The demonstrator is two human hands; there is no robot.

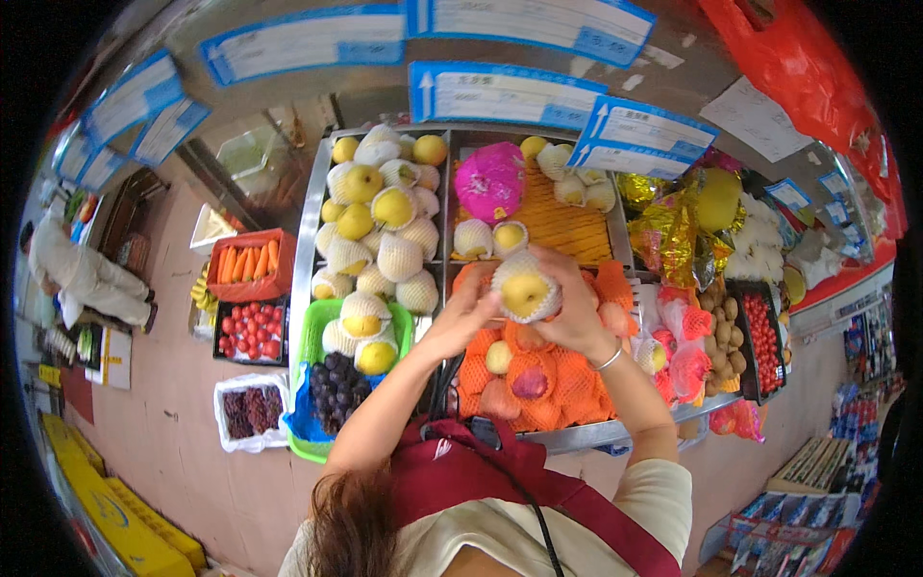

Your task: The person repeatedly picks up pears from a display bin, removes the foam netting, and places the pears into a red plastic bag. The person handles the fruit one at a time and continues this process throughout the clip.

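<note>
Between my two hands is a yellow pear in a white foam net (528,292), held above the fruit stand. My left hand (465,310) touches the net on its left side. On the other side, my right hand (566,310) has its fingers curled around the net, with a bracelet at the wrist. Below lie apples in orange foam nets (505,371). Just beyond my hands, two netted pears (490,238) sit near a pink-wrapped round fruit (492,180) in a metal compartment. More yellow pears (378,209), many netted, are piled in the compartment to the left.
A green basket (306,339) holds netted pears and dark grapes. Carrots in a red crate (252,292), a tray of small red fruit (250,328), kiwifruit (721,339) and a black crate of red fruit (761,339) flank the stand. Price signs (505,94) hang overhead. A person (86,267) bends at far left.
</note>
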